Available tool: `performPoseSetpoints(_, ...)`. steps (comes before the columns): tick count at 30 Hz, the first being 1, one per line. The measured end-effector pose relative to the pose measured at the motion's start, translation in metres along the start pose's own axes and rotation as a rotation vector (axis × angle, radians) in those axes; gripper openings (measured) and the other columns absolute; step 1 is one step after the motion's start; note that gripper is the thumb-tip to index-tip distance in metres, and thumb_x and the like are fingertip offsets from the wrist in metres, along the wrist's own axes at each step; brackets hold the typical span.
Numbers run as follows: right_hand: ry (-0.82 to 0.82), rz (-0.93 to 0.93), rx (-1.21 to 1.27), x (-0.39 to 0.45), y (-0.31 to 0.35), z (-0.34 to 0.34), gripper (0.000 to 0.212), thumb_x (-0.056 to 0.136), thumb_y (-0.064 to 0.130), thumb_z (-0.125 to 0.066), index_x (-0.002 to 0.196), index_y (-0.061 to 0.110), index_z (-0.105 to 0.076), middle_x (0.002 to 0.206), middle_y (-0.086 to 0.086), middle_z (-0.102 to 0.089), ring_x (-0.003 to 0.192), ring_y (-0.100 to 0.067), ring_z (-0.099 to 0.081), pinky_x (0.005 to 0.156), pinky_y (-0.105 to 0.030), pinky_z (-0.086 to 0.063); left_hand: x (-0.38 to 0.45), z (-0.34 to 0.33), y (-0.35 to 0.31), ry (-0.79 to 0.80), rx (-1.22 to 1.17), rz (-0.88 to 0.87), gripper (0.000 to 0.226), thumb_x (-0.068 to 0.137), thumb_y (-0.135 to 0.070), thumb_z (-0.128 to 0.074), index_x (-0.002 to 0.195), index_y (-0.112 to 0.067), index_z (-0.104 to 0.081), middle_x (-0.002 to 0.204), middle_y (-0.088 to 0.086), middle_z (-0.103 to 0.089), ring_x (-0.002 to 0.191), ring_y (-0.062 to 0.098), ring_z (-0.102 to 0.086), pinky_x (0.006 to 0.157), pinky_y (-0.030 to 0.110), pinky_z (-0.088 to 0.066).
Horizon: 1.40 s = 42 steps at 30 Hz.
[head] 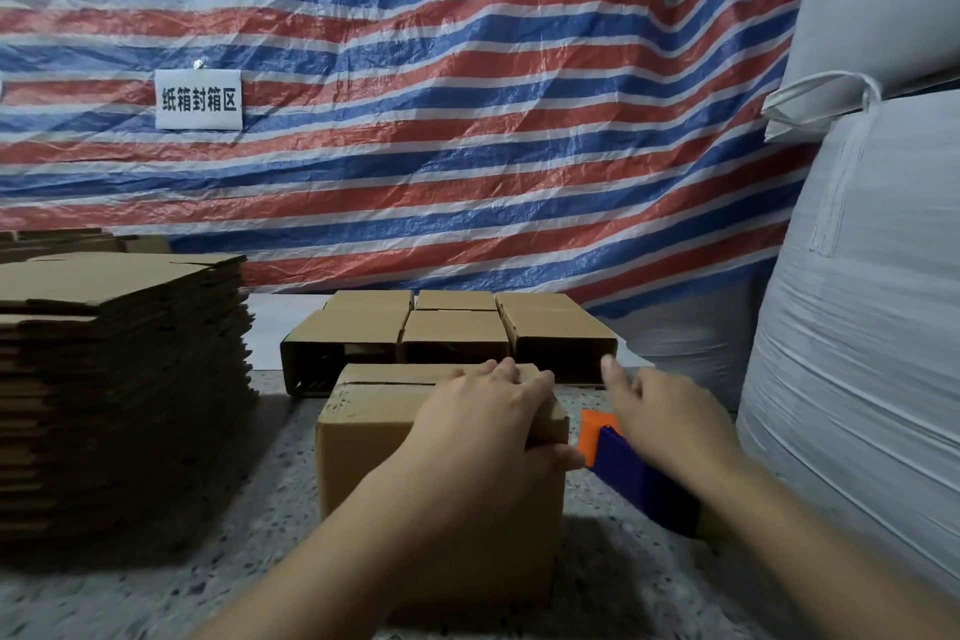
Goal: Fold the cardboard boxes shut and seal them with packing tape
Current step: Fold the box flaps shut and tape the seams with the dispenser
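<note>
A brown cardboard box (363,437) stands in front of me on the speckled table (270,483), its top flaps folded down with a seam showing near the far edge. My left hand (483,416) presses flat on the box's top right part, fingers straight and thumb hanging over the right edge. An orange and dark blue tape dispenser (623,463) lies on the table just right of the box. My right hand (670,421) hovers over it with fingers extended and holds nothing that I can see.
A tall stack of flat cardboard blanks (119,353) fills the left side. Several assembled boxes (452,333) sit in rows behind the front box. Big white sacks (857,327) crowd the right. A striped tarp (467,120) with a white sign (199,100) hangs behind.
</note>
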State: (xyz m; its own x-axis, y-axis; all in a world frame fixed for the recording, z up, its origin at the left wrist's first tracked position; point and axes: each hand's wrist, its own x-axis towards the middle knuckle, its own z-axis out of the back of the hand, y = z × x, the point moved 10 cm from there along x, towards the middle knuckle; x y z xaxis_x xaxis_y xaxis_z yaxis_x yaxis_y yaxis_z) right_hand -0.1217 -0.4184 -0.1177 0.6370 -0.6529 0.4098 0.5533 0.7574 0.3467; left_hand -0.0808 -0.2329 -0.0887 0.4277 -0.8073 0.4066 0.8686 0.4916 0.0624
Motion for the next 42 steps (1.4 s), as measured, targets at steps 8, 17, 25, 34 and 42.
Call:
performPoseSetpoints(8,0.582,-0.312,0.985,-0.043,0.040,-0.035,0.062,0.096,0.065,-0.047,0.094,0.006,-0.066,0.078,-0.009,-0.070,0.075,-0.025,-0.067,0.064,-0.031,-0.054,0.002,0.003,-0.001,-0.030,-0.013,-0.021,0.061,0.090,-0.062,-0.055,0.140,-0.031,-0.040,0.130,-0.003,-0.053,0.120,0.018,-0.047,0.098,0.034,-0.039)
performPoseSetpoints(17,0.456,-0.259,1.067,-0.040,0.040,-0.028,0.027,0.101,0.029,-0.058,0.081,0.011,-0.063,0.060,0.001,-0.061,0.060,-0.017,-0.058,0.060,-0.030,-0.049,0.000,0.004,0.000,-0.080,-0.058,-0.037,0.064,0.087,-0.066,-0.054,0.140,-0.034,-0.043,0.131,-0.006,-0.054,0.125,0.018,-0.046,0.104,0.036,-0.037)
performPoseSetpoints(25,0.510,-0.337,1.252,-0.065,0.056,-0.062,0.034,0.106,0.033,-0.046,0.096,0.007,-0.067,0.054,-0.001,-0.047,0.053,-0.015,-0.039,0.069,-0.037,-0.034,-0.003,0.011,-0.003,-0.113,-0.054,-0.070,0.056,0.088,-0.064,-0.054,0.130,-0.028,-0.051,0.126,-0.006,-0.056,0.119,0.015,-0.049,0.102,0.033,-0.039)
performPoseSetpoints(34,0.424,-0.370,1.240,-0.069,0.053,-0.065,0.040,0.106,0.033,-0.044,0.081,0.012,-0.067,0.047,0.001,-0.050,0.058,-0.019,-0.043,0.075,-0.041,-0.036,-0.007,0.016,-0.006,-0.136,-0.033,-0.068,0.053,0.089,-0.061,-0.054,0.129,-0.026,-0.049,0.124,-0.005,-0.056,0.116,0.015,-0.049,0.099,0.033,-0.041)
performPoseSetpoints(42,0.460,-0.393,1.115,-0.082,0.034,-0.089,0.032,0.107,0.025,-0.045,0.100,0.001,-0.064,0.099,-0.022,-0.062,0.097,-0.040,-0.061,0.091,-0.047,-0.050,-0.009,0.018,-0.006,-0.146,-0.036,-0.060,0.051,0.089,-0.062,-0.055,0.124,-0.027,-0.049,0.121,-0.006,-0.056,0.113,0.015,-0.050,0.096,0.031,-0.041)
